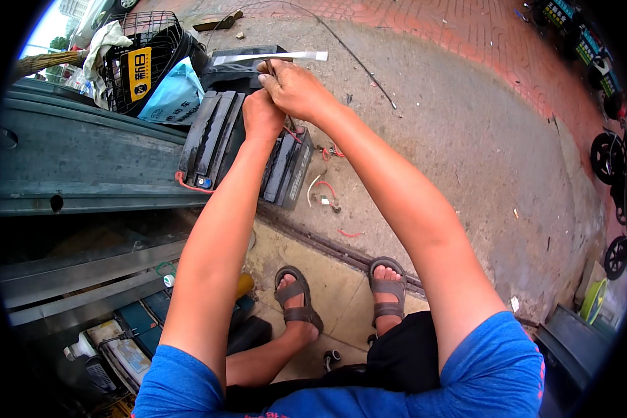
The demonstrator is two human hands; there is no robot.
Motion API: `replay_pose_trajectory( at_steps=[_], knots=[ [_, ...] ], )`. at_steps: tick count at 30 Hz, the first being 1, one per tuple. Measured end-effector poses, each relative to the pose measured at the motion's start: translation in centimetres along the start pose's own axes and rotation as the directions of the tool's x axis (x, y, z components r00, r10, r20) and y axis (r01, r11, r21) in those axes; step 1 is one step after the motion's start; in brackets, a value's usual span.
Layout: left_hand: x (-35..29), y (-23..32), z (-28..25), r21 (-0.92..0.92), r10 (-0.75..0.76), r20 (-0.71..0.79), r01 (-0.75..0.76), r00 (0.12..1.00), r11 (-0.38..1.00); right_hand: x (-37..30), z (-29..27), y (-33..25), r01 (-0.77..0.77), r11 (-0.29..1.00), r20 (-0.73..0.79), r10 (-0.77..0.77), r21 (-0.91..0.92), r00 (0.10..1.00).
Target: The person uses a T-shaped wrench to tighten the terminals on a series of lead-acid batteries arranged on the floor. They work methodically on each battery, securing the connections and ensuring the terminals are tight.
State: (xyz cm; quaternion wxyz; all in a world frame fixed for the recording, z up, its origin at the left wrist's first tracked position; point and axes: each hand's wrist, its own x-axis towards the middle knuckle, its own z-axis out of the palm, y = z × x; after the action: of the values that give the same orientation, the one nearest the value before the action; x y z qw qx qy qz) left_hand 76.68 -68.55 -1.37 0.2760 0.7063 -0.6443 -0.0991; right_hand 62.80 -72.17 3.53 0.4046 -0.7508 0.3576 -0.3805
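Batteries (279, 174), two of them, boxy, dark and ridged on top, sit to the lower right of the wire basket (159, 59). Right of that basket, the left hand (261, 115) and right hand (296, 87) meet above them, each grip curled closed, its contents hidden. One creased light-blue bag (174, 97) overlaps the basket's lower right; the basket's contents are unclear.

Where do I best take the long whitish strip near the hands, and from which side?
Probably pinch the whitish strip at its right end, coming from the right: that flat, squared end juts out past the right hand, whereas the fingers crowd its middle.
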Motion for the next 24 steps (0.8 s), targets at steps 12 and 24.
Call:
replay_pose_trajectory(
  at_steps=[12, 24],
  knots=[
    [-1.8, 2.1, -0.1, -0.154, -0.129, 0.173, 0.156, 0.976, 0.976, -1.4, -0.5, 1.4, 0.002, 0.998, -0.076, -0.006, -0.062, 0.997],
    [-7.6, -3.1, 5.0, 0.106, 0.054, 0.066, -0.061, 0.996, 0.992, -3.3, -4.8, 3.3, 0.083, 0.381, -0.201, 0.279, 0.921, 0.939]
  ],
)
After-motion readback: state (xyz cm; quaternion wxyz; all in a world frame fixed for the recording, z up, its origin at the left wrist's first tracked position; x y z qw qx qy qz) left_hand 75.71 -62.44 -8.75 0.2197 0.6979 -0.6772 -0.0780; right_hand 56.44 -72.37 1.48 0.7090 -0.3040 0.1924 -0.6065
